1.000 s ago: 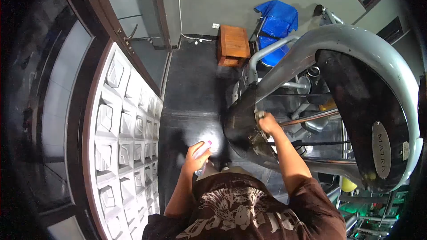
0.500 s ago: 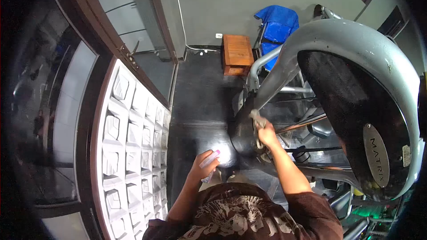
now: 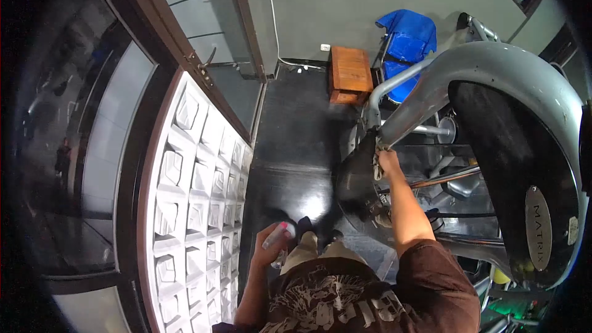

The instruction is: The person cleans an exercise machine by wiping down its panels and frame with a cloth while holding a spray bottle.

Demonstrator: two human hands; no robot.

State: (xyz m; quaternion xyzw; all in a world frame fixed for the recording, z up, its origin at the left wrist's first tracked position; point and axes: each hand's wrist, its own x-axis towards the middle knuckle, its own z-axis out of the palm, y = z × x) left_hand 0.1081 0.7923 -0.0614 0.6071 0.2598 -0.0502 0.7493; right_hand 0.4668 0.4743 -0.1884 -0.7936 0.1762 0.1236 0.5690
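My left hand (image 3: 264, 245) is closed around a clear spray bottle (image 3: 272, 237) with a pink tip, held low in front of my body. Its lower part is mostly hidden by the fingers. On the right, my right hand (image 3: 388, 161) grips a light beige cloth (image 3: 377, 169) and presses it to the side of a gym machine. The cloth lies where the machine's black cover (image 3: 359, 176) meets its grey metal frame (image 3: 412, 112). A large black panel (image 3: 493, 142) with a MATRIX plate (image 3: 538, 228) fills the machine's right side.
A wooden box stool (image 3: 349, 74) and a blue chair (image 3: 404, 49) with a blue cloth over it stand by the far wall. White geometric wall panels (image 3: 191, 209) and a door (image 3: 203, 18) line the left. Metal rods (image 3: 444, 177) cross the machine's inside.
My right hand and the cloth have moved farther forward, up along the machine's side. My left hand still holds the spray bottle, slightly lower. The view has shifted, so the surroundings sit farther right.
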